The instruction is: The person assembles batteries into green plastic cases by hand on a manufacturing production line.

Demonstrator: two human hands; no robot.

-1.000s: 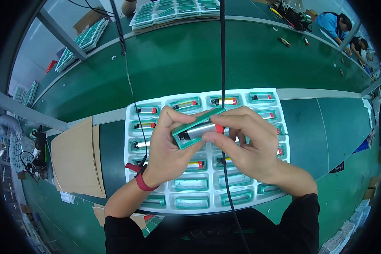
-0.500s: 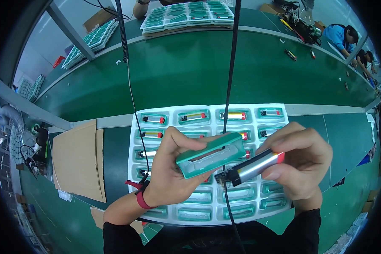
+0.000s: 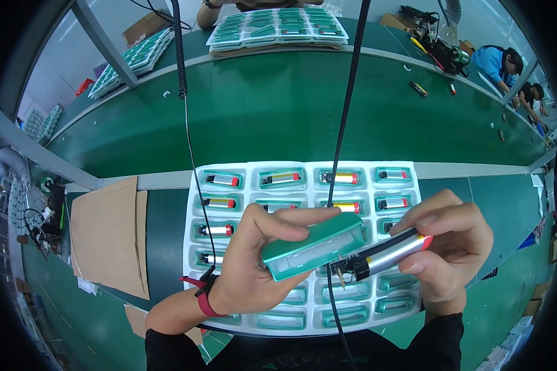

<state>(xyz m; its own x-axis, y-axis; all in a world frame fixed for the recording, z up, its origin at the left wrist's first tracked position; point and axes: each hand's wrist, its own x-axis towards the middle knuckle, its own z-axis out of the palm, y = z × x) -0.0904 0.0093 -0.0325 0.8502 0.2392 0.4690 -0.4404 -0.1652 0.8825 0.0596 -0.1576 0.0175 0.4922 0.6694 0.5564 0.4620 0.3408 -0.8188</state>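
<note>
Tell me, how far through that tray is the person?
Upper tray pockets hold silver cells with red ends. The left hand grips a green case; the right hand holds a silver cell just outside it. Near pockets show only green cases.

A teal oblong casing [image 3: 312,247] tilts beside a slim silver cylindrical cell [image 3: 390,252] — red-tipped, nearly touching.

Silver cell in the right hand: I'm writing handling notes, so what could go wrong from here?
The cell is pinched only at its far end by the right hand, so it might slip onto the tray. Its thin lead sticks out bare and could bend against the green case in the left hand.
</note>
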